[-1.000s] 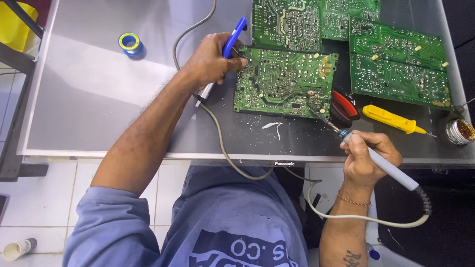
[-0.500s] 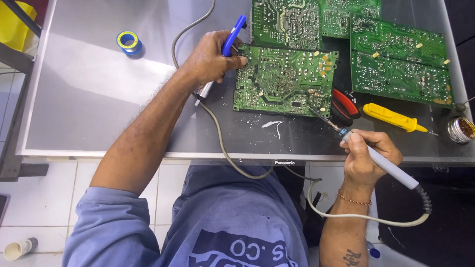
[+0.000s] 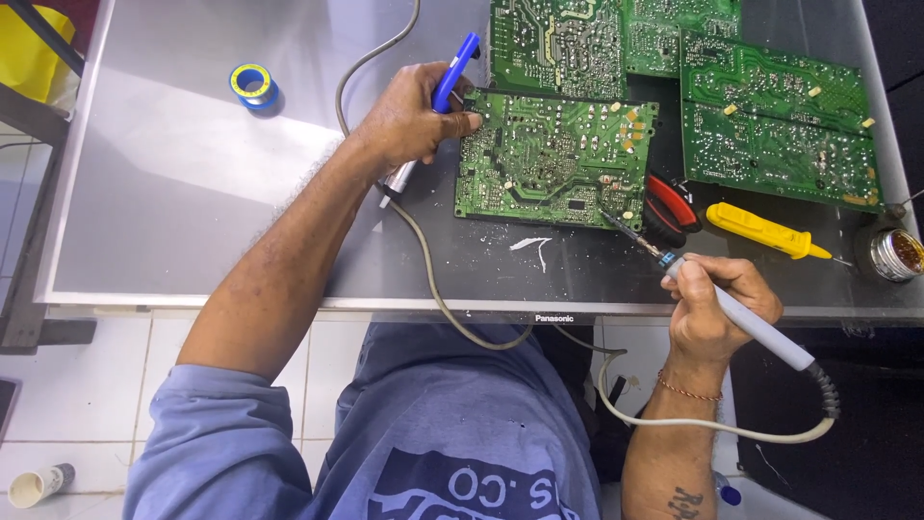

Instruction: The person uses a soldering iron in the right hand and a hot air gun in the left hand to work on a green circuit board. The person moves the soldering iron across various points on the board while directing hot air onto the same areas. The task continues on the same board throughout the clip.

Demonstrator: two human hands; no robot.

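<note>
A green circuit board (image 3: 553, 159) lies solder side up on the grey table (image 3: 173, 193). My left hand (image 3: 409, 120) rests at the board's left edge, gripping a blue and silver desoldering pump (image 3: 445, 85) that points up and away. My right hand (image 3: 717, 303) holds a grey soldering iron (image 3: 741, 318) like a pen. Its tip (image 3: 611, 220) touches the board's lower right corner. The iron's grey cable (image 3: 712, 424) loops down past my wrist.
Several more green boards (image 3: 780, 130) lie at the back right. Red-handled pliers (image 3: 671, 207), a yellow tool (image 3: 765, 231) and a small round tin (image 3: 897, 253) sit right of the board. A blue and yellow solder spool (image 3: 253, 85) stands at the left. A grey cable (image 3: 433, 289) crosses the table edge.
</note>
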